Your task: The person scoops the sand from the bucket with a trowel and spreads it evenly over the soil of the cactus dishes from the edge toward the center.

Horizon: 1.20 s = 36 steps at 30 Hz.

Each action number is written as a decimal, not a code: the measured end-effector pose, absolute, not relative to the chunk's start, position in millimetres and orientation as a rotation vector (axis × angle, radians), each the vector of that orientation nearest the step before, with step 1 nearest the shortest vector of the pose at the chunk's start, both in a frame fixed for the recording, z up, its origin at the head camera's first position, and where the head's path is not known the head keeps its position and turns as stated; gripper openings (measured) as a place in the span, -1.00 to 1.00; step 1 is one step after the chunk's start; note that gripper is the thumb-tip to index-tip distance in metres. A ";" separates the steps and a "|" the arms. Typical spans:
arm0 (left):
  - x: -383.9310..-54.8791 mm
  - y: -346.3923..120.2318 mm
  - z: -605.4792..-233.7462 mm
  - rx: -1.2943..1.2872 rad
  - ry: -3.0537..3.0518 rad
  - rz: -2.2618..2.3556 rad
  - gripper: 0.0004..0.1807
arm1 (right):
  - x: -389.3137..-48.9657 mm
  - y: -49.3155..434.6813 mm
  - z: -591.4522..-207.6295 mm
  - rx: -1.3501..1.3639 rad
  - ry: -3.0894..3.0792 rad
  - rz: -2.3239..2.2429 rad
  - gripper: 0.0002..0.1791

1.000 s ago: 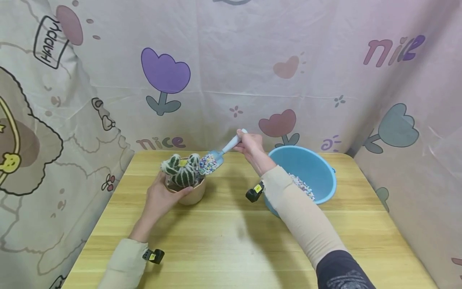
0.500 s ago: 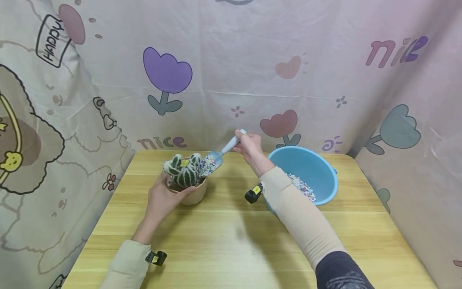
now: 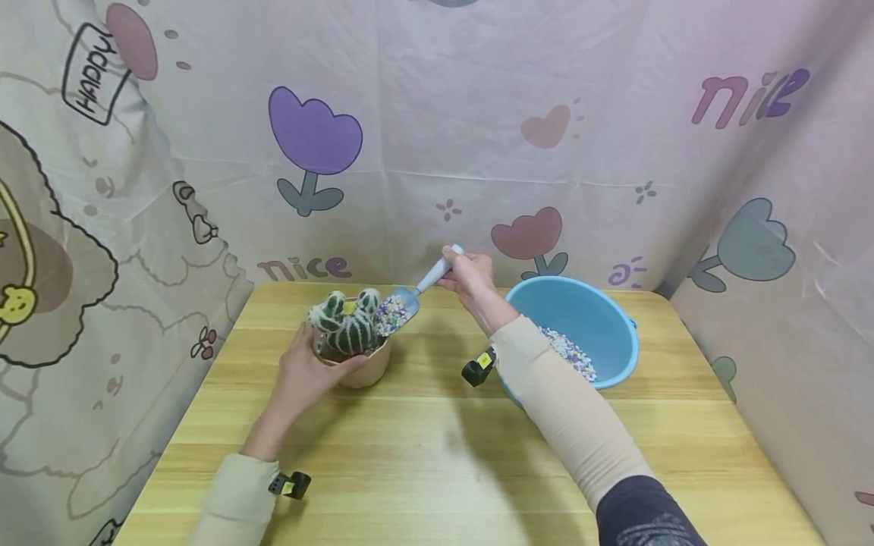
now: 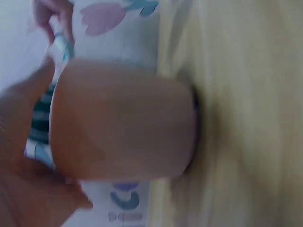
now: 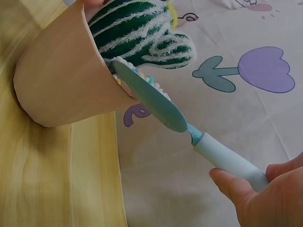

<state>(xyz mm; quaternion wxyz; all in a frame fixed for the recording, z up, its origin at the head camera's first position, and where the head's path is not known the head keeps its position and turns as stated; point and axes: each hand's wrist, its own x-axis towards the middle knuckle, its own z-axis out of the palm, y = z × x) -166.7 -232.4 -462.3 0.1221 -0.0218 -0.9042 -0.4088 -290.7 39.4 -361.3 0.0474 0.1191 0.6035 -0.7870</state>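
Observation:
My left hand (image 3: 309, 377) grips the rim of a beige flower pot (image 3: 366, 371) on the table, thumb along the near side. In the pot stands a striped green cactus (image 3: 351, 334) with white fuzz and a bit of yellow on top. My right hand (image 3: 471, 277) holds a light blue scoop by its pale handle (image 3: 435, 273). Colourful pebbles (image 3: 392, 313) lie in the scoop's blade, which slopes down to the pot's right rim. In the right wrist view the tip of the blade (image 5: 151, 101) reaches inside the rim, close beside the cactus.
A blue basin (image 3: 614, 341) with more colourful pebbles (image 3: 572, 355) inside stands on the right of the wooden table (image 3: 423, 462), partly behind my right forearm. A printed cloth (image 3: 437, 114) hangs at the back and both sides.
The pebbles on the blade have shifted slightly toward its tip, with more bare blade showing near the handle. Both hands keep almost the same places.

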 end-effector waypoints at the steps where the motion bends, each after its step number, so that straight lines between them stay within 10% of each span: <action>1: -168.1 -236.3 -460.2 -0.109 -2.661 -1.196 0.25 | -290.6 39.2 -361.3 0.364 1.841 -2.399 -0.55; 36: -161.6 -215.3 -455.1 0.070 -2.656 -1.083 0.28 | -289.4 40.2 -359.1 0.380 1.869 -2.401 -0.56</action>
